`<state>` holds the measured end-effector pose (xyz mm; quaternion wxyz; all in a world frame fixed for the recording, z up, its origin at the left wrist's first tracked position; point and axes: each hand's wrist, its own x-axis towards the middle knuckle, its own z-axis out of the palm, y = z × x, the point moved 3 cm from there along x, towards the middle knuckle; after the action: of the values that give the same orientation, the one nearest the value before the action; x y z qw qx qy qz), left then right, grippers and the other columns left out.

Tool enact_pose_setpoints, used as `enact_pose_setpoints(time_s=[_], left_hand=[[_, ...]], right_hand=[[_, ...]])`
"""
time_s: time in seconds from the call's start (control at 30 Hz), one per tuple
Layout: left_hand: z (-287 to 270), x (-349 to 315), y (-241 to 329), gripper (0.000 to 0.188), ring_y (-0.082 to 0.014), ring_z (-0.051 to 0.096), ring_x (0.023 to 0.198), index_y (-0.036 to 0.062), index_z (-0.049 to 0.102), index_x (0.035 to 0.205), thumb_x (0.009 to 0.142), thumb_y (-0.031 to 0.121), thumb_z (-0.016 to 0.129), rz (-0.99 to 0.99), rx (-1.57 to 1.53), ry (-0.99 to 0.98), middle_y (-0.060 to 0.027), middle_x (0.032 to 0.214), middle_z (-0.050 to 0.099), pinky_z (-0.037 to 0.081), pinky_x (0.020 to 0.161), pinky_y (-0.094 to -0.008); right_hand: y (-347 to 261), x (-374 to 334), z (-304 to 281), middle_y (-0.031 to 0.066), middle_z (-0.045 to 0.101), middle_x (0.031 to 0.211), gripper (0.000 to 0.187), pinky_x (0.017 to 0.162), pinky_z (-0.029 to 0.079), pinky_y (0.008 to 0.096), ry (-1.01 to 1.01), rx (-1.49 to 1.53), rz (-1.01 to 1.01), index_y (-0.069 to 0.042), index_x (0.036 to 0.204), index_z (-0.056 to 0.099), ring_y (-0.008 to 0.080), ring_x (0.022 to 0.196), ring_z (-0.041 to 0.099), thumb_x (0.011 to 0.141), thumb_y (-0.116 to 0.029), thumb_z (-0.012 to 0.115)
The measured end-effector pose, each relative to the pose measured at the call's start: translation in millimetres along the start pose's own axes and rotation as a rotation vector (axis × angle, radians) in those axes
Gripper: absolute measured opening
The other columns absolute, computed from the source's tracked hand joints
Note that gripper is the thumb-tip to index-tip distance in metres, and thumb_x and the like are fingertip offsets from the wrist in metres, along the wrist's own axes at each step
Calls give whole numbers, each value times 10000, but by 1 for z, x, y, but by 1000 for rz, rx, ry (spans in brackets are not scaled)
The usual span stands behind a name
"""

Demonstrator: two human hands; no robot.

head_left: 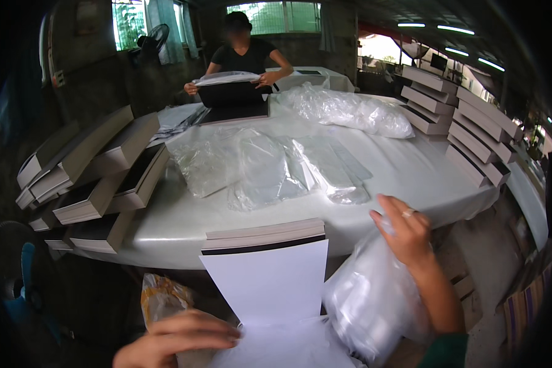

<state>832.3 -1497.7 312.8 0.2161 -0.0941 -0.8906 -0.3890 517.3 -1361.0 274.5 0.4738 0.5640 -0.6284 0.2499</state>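
A white sheet (pixel 270 279) rises in front of me, its upper edge against a thick stack of pale-edged boards with a black layer (pixel 265 235) at the table's near edge. Below it lies a white, filmy surface (pixel 276 349), cut off by the lower edge. My left hand (pixel 178 337) reaches over this surface with fingers stretched out, fingertips by the sheet's lower left corner. To the right, my right hand (pixel 408 230) is raised with fingers extended, over a bulky clear plastic bag bundle (pixel 374 300). I see nothing held in either hand.
Flat clear plastic bags (pixel 264 168) lie mid-table on a white cover (pixel 411 178). Thick black-topped blocks are piled at left (pixel 98 202) and right (pixel 478 141). Across the table a person (pixel 242 55) handles a black board (pixel 230 95). A crumpled plastic heap (pixel 349 110) lies near them.
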Motion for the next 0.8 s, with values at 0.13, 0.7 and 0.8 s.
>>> enact_pose_setpoints(time_s=[0.13,0.7,0.8], left_hand=[[68,-6,-98,627,-327,455,1104,-44,430,1200,733,304,664,-33,-269,-84,-216,1192,463,351,937,-396],[142,7,-167,248,-263,567,594,43,596,759,778,283,652,-406,24,-207,-117,627,581,427,572,-360],[118,15,-159,210,-243,583,632,25,606,801,771,226,662,-353,115,316,-105,683,611,436,623,-327]], right_hand=[[-23,-36,41,103,617,789,223,534,488,316,-187,267,145,-24,971,592,239,607,597,750,-47,617],[-132,-104,102,65,586,984,299,768,441,256,-603,1992,1347,-2,1069,539,97,877,532,857,-212,555],[-137,-104,106,26,610,881,206,707,438,225,-444,1830,1382,-6,960,586,70,795,542,827,-163,603]])
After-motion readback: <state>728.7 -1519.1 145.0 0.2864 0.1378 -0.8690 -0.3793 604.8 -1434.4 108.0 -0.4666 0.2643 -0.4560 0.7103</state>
